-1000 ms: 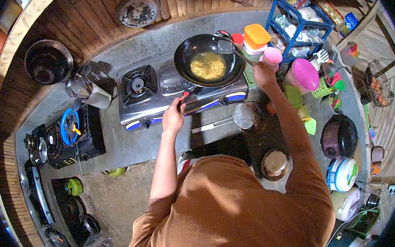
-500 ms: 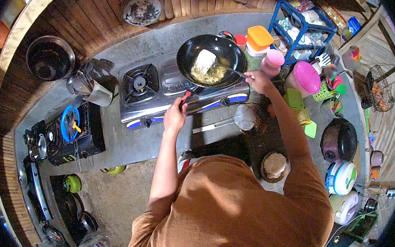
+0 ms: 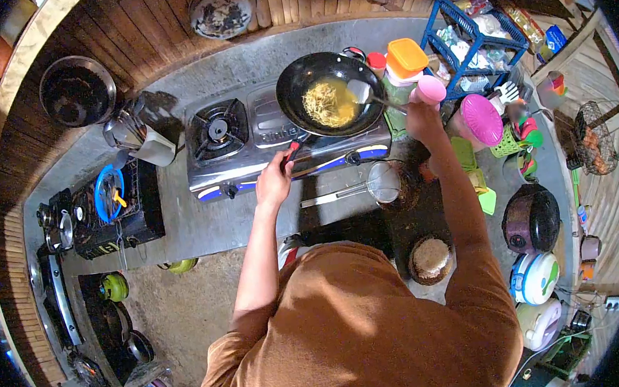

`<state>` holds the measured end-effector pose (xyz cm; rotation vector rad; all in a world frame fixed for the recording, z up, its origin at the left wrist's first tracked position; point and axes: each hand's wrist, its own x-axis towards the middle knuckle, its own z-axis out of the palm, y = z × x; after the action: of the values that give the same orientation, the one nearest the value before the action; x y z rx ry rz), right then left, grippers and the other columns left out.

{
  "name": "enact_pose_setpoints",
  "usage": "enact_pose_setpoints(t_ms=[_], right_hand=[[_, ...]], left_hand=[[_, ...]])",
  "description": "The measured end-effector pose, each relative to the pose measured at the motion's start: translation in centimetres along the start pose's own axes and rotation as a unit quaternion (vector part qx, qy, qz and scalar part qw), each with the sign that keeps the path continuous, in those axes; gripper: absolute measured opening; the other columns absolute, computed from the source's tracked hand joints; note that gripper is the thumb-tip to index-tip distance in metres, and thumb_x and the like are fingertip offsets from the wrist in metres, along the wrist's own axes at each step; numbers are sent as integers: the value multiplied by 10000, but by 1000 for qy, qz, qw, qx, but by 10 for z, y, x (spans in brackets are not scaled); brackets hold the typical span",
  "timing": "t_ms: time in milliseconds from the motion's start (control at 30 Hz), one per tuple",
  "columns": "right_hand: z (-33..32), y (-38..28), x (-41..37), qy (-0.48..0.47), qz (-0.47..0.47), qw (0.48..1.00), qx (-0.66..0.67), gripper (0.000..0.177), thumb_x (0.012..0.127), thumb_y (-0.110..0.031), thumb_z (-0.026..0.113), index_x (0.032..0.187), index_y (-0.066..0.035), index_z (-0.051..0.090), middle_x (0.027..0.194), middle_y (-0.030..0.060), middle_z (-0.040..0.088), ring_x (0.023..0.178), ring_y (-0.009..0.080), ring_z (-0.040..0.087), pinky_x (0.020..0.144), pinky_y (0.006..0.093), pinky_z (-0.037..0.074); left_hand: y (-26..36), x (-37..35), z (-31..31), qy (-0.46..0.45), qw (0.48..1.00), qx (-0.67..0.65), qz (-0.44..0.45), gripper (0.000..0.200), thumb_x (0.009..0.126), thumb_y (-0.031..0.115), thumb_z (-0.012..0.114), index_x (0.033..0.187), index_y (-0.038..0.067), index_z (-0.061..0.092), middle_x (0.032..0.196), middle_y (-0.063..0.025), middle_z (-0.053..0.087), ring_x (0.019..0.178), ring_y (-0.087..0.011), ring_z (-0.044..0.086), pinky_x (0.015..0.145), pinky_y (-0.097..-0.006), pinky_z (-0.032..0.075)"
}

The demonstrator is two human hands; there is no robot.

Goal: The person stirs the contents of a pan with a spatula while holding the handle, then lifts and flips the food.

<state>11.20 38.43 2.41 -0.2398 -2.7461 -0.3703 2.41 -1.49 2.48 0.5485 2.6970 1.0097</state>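
Observation:
A black wok (image 3: 294,85) sits on the right burner of the steel gas stove (image 3: 209,168). Pale yellow shreds of food (image 3: 324,105) lie in yellowish liquid, left of the wok's middle. My left hand (image 3: 273,179) is closed round the wok's red and black handle (image 3: 292,151). A metal spatula (image 3: 359,90) has its blade over the right part of the wok, and my right hand (image 3: 422,120) is wrapped round the end of its handle.
A wire strainer (image 3: 383,182) lies on the counter before the stove. Right of the wok stand an orange-lidded container (image 3: 406,58), a pink cup (image 3: 430,89) and a blue rack (image 3: 451,51). A second stove (image 3: 136,207) is at the left.
The spatula blade has moved right, from over the food to the wok's right side, and its face looks smaller. My right hand has shifted slightly right. My left hand has barely moved.

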Motion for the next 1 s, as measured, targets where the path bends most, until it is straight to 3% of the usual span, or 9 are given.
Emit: enact_pose_setpoints(t_ms=[100, 133, 200, 333, 433, 500, 700, 833, 1000], right_hand=[[-9, 4, 6, -137, -6, 978, 160, 152, 765, -122, 574, 844, -16, 650, 769, 173, 631, 750, 323, 621, 685, 445, 475], [-19, 1, 9, -137, -5, 978, 160, 152, 765, -122, 574, 844, -16, 650, 769, 173, 631, 750, 323, 621, 685, 445, 475], [-44, -10, 16, -254, -41, 922, 290, 192, 774, -118, 583, 904, 2, 658, 819, 176, 652, 736, 307, 630, 692, 389, 486], [-16, -24, 5, -192, 6, 903, 384, 270, 786, -128, 597, 1020, -3, 647, 855, 192, 660, 732, 281, 640, 703, 342, 491], [-22, -35, 7, -162, 96, 895, 404, 308, 838, -198, 554, 1082, -26, 633, 922, 225, 644, 869, 355, 625, 801, 435, 487], [-18, -38, 8, -40, 89, 949, 298, 309, 832, -167, 544, 1093, -21, 621, 897, 209, 650, 835, 355, 631, 780, 438, 495], [-26, -58, 10, -95, 185, 964, 165, 225, 771, -60, 522, 958, -11, 637, 835, 220, 643, 830, 373, 632, 746, 473, 497], [-31, -86, 3, -82, 227, 946, 216, 204, 818, -118, 483, 784, 5, 643, 800, 259, 634, 751, 419, 634, 677, 500, 514], [-31, -112, 0, -154, 262, 911, 278, 219, 816, -110, 499, 889, 12, 665, 874, 258, 641, 826, 412, 634, 729, 476, 516]], left_hand=[[-2, 1, 2, 7, 1000, 1, 1, 304, 892, 281, 559, 1189, 223, 535, 997, -179, 643, 950, -403, 594, 771, -478, 478], [-3, 1, 3, 13, 1000, 0, 5, 298, 889, 286, 557, 1182, 233, 540, 963, -183, 650, 931, -404, 601, 766, -493, 476], [1, 0, 1, 3, 1000, 3, -1, 308, 891, 283, 560, 1193, 228, 536, 993, -183, 643, 948, -403, 595, 771, -479, 477], [8, -2, -5, -8, 1000, 2, -19, 316, 892, 279, 566, 1202, 224, 533, 1019, -187, 636, 966, -401, 588, 778, -465, 477], [6, -1, -3, -12, 999, 18, -25, 313, 890, 277, 569, 1196, 221, 536, 1016, -188, 636, 967, -403, 586, 781, -465, 475], [2, 0, 0, 0, 1000, 13, -13, 297, 890, 281, 561, 1183, 235, 538, 990, -184, 642, 948, -405, 592, 771, -481, 475], [2, -1, 1, 14, 1000, 5, -3, 284, 890, 285, 555, 1170, 239, 541, 966, -173, 649, 928, -405, 598, 764, -491, 476], [5, -3, -1, 15, 1000, 7, -1, 289, 889, 284, 559, 1172, 225, 542, 966, -168, 651, 924, -403, 599, 763, -490, 476], [4, -3, 2, -1, 1000, 17, -9, 303, 897, 285, 557, 1193, 229, 536, 969, -190, 643, 924, -409, 597, 753, -475, 476]])
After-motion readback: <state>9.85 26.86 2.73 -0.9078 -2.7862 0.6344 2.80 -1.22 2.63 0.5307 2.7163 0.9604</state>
